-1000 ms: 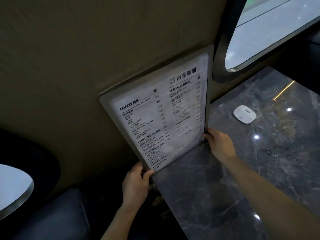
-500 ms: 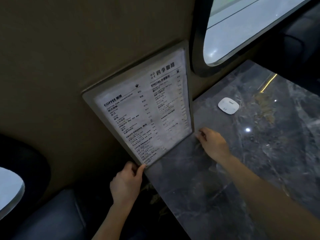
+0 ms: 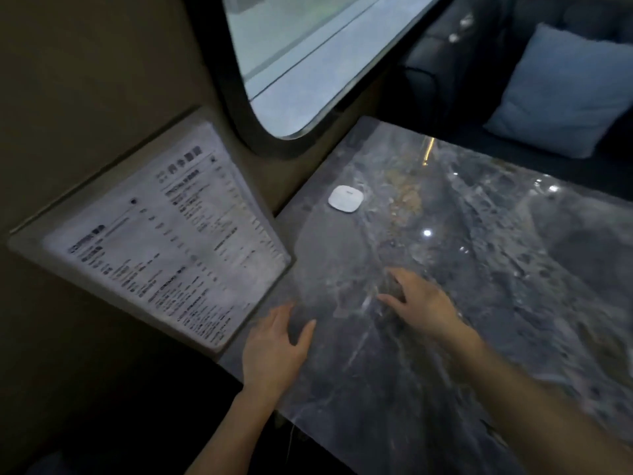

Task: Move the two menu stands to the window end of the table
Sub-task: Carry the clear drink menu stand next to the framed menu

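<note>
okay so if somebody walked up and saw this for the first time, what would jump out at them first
Probably the big pale menu stand, leaning against the wall at the table's left edge, just below the rounded window. Next, the left hand and right hand, both open and empty over the dark marble table. A small white puck sits on the table near the window.

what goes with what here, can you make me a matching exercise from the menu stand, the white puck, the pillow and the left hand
Things:
1. menu stand
2. white puck
3. pillow
4. left hand

Places:
A. on the seat beyond the table
B. open, at the table's near edge
C. leaning against the wall
D. flat on the marble table near the window

Pairs: 1-C, 2-D, 3-A, 4-B
</note>
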### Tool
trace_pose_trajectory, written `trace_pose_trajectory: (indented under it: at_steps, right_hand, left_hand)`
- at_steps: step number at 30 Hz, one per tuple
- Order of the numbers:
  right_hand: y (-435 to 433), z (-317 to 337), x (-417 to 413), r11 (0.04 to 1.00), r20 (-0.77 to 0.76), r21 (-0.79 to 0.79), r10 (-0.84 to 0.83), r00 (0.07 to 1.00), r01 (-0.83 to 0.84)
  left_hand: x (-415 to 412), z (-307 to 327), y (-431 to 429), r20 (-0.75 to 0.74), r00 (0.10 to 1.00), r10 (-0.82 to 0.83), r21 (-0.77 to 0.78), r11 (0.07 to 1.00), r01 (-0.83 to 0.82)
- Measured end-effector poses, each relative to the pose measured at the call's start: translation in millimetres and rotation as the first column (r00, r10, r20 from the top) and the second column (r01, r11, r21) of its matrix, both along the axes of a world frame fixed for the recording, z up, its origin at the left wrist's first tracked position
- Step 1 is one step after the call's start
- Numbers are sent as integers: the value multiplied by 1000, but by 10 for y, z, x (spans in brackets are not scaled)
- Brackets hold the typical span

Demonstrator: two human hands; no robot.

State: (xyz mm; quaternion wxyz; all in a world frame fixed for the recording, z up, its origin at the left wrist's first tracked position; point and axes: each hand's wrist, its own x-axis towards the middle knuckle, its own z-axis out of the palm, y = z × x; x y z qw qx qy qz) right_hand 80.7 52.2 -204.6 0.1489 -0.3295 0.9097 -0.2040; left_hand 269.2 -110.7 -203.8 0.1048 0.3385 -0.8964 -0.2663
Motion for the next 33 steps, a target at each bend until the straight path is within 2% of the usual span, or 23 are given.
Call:
trace_pose_trajectory:
  at_steps: [4,11,18,23,26,29,33]
  right_hand:
    - [597,96,42,997,-66,37,-60,996,62]
    - [1684,173,119,958,-148,48,-275,950,284]
    - [2731,225,294,831,-223,33,-536,814,555]
    - [3404,232,405,721,-175,-3,-682,710,693]
    - [3775,224,422,628,-113,-36,-775,621,777]
    - [4108,266,351,497,-70,-110,-868,492,861]
    - [4425,434,91,223,146,-331,-948,283,917]
  left_hand:
    - [-332,-31,299,32,987,-158,49,986,156]
    - [-854,26,1103,-89,908,-409,80,906,416]
    - [-1276,97,2009,-129,805,-579,168,787,593]
    - [-1488,102,2586,-119,741,-661,192,717,670]
    - [-1633,111,2878,-110,698,-707,224,667,711]
    - [-1829,175,3115,-140,662,-736,206,632,747]
    - [-2111,367,3367,-183,655,-733,192,627,755]
